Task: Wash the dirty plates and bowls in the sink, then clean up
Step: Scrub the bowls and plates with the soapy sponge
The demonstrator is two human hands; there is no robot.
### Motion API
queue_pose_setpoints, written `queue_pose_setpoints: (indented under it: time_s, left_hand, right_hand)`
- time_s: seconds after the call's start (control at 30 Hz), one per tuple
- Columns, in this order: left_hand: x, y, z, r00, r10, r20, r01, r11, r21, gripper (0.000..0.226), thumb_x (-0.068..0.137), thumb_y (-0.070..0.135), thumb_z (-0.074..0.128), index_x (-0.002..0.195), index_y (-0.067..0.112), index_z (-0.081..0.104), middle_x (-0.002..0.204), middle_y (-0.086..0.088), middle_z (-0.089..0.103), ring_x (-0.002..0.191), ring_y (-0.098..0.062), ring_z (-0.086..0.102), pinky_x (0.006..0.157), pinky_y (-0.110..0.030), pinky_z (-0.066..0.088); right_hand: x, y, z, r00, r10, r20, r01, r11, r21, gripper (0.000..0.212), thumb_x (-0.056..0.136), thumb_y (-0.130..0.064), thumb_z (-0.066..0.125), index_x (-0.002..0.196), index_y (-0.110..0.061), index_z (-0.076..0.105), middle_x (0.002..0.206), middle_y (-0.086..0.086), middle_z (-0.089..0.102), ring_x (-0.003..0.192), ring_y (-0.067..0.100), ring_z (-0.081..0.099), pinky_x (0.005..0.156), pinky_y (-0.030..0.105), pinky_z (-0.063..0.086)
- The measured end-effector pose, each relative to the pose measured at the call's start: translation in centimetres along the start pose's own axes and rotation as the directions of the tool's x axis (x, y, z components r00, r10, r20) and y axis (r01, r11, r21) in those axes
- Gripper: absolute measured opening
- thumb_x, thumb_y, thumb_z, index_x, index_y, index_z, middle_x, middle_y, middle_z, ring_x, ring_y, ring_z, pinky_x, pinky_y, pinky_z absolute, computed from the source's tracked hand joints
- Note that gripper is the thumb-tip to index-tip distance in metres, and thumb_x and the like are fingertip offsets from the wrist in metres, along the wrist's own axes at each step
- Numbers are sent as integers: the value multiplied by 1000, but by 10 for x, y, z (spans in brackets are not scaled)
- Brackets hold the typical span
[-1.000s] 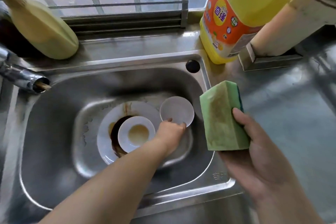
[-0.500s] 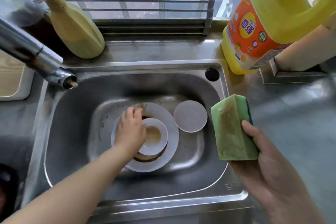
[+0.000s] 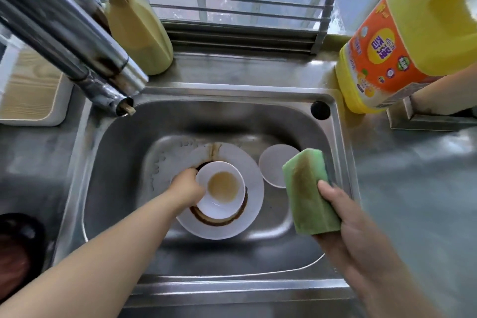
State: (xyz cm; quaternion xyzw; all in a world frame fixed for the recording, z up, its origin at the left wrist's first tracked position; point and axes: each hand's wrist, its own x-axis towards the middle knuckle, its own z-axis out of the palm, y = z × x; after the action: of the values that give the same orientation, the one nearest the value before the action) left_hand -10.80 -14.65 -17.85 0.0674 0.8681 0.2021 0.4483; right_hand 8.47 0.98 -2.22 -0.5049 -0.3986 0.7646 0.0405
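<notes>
**Hands at the sink: one on the bowl, one on the sponge**

Left hand [image 3: 187, 190] reaches down into the sink [image 3: 121, 162] and grips the left rim of a white bowl [image 3: 220, 190], fingers curled around its edge. Brown liquid pools in the bottom of the bowl. It sits on a white plate [image 3: 254, 188], and a dark brown ring of sauce shows on the plate around the bowl's lower side. A brown streak runs from the plate's far rim toward the bowl.

Right hand [image 3: 353, 230] is closed around a green sponge [image 3: 309, 191], thumb pressed on its near face, holding it upright above the sink's right side. The sponge's broad face is stained brown, and a darker scouring layer shows along its far edge. Behind the sponge, a second small white dish [image 3: 275, 165] lies on the sink floor just right of the plate; the sponge hides part of it.

The tap [image 3: 77, 51] juts in from the upper left, its spout over the sink's left corner, with no water running. A yellow detergent jug [image 3: 413, 41] stands on the bench [image 3: 413, 175] at the sink's far right corner. A pale yellow spray bottle [image 3: 136, 23] stands behind the sink by the window bars. A wood-grained board [image 3: 28, 90] lies left of the tap.
</notes>
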Motion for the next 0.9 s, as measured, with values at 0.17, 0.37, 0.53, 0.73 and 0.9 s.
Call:
queue_pose_setpoints:
  time_s: [0.17, 0.37, 0.53, 0.73, 0.9]
  left_hand:
    - [-42, 8, -26, 995, 35, 98, -3, 950, -311, 35, 74, 3, 54, 107, 16, 49, 104, -11, 60, 94, -27, 62, 76, -46, 59]
    - [-82, 14, -51, 969, 243, 54, -219, 935, -278, 77, 83, -6, 32, 146, 35, 19, 126, 3, 45, 81, -14, 56, 55, -23, 50]
    - [-101, 17, -58, 914, 394, -95, -379, 915, 138, 77, 88, -2, 33, 152, 33, 10, 147, -6, 35, 123, -30, 46, 96, -36, 41]
    - [-119, 5, -51, 707, 677, -203, -491, 677, 549, 94, 75, -9, 60, 148, 24, 10, 118, -17, 51, 82, -35, 57, 64, -41, 51]
    - [-130, -5, -54, 488, 838, -243, -516, 502, 694, 104, 47, -14, 75, 138, 14, 34, 108, -15, 44, 61, -33, 54, 31, -34, 46]
  right_hand:
    - [-1, 3, 16, 996, -88, 0, 84, 957, -276, 36, 87, -23, 64, 122, -32, 62, 110, -12, 71, 102, 4, 64, 86, 22, 45]
    - [-8, -2, 31, 988, -148, 34, 151, 939, -309, 31, 89, -19, 62, 114, -38, 60, 91, -21, 72, 83, -8, 66, 67, 10, 47]
    - [-24, 3, 38, 987, -152, 55, 162, 933, -322, 32, 91, -23, 60, 115, -43, 56, 95, -20, 69, 89, -2, 64, 67, 13, 46]
    - [-44, 18, 34, 990, -137, 43, 143, 920, -364, 32, 91, -22, 62, 112, -45, 53, 101, -15, 65, 92, -2, 60, 64, 11, 45]
    - [-55, 26, 26, 989, -142, 51, 150, 899, -411, 33, 92, -27, 61, 116, -47, 50, 106, -14, 61, 96, 3, 59, 64, 14, 44]
